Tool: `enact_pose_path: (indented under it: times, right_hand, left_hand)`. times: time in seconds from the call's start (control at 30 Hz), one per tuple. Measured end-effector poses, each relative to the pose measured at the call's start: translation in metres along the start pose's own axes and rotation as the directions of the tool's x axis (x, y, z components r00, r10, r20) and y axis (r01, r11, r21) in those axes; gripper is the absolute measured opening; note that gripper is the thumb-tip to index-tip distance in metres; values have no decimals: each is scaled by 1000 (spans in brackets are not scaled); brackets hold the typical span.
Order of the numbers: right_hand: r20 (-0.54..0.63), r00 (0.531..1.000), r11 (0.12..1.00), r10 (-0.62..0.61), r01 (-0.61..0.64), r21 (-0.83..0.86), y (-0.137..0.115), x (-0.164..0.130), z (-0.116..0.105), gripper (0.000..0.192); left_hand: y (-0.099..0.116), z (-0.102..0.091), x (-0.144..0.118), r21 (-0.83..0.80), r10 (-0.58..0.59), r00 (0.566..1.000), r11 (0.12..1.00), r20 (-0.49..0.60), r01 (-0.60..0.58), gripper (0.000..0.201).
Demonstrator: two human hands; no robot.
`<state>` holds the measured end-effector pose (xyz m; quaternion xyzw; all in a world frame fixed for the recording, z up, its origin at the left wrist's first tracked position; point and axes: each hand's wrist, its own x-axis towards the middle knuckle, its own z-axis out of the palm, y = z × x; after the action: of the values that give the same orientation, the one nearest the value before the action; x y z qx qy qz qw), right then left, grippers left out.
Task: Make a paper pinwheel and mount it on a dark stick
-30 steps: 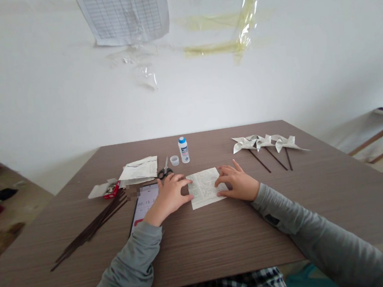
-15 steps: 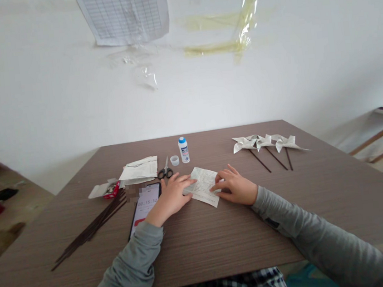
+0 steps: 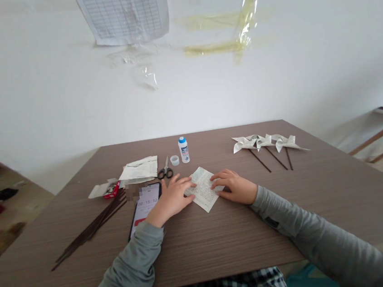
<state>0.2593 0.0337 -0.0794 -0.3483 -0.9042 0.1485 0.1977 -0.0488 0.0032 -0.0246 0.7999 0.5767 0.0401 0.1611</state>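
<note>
A square sheet of printed paper [image 3: 203, 190] lies flat on the brown table with one corner pointing toward me. My left hand [image 3: 174, 194] rests its outstretched fingertips on the sheet's left corner. On the right corner, the spread fingers of my right hand [image 3: 234, 187] touch the paper. Neither hand grips anything. Just beyond the sheet stands a white glue bottle [image 3: 184, 150] with a blue top, and a small clear cap [image 3: 174, 160] sits beside it. Scissors [image 3: 165, 170] with black handles lie left of the cap.
A phone [image 3: 146, 207] showing a timer lies under my left forearm. Farther left are dark thin sticks [image 3: 87, 229], a red box [image 3: 111, 190] and a stack of paper [image 3: 140, 169]. Three paper pinwheels [image 3: 264, 141] on sticks lie at the back right, before the wall.
The paper sheet has turned slightly, so its near corner now points more straight toward me. My right fingers have shifted a little on its right corner; my left hand has hardly moved.
</note>
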Motion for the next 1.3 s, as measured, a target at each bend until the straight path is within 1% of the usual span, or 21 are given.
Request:
enact_pose_path:
  times: [0.17,0.3,0.4,0.57,0.83,0.97,1.07,1.17,1.3]
  right_hand:
    - [44,996,997,72,-73,25,1,0,-5,23]
    - [68,993,994,100,-102,40,3,-1,-6,31]
    - [72,992,994,99,-102,41,6,-2,-5,36]
    - [77,993,995,90,-93,33,12,-2,-4,46]
    - [30,996,995,90,-91,41,16,-3,0,56]
    - [2,996,996,85,-85,31,16,-3,2,54]
    - [6,997,997,77,-77,14,15,-3,2,50]
    - [16,998,998,66,-66,4,15,-2,1,41]
    - [36,997,997,72,-73,15,14,-2,-1,32]
  left_hand:
    - [-3,1,1,22,9,1000,1000,15,-9,55]
    - [-7,1,3,23,25,999,999,25,-25,57]
    - [-8,-1,3,19,34,998,999,45,-35,59]
    - [-7,-4,4,12,45,995,999,85,-46,71]
    - [-10,-1,5,10,50,997,999,55,-51,79]
    - [-8,-1,5,18,53,997,998,56,-54,81]
    - [-6,-2,4,29,49,997,998,52,-51,76]
    - [-5,-2,4,27,49,998,998,51,-50,71]
    - [-7,-2,5,23,61,997,998,42,-62,66]
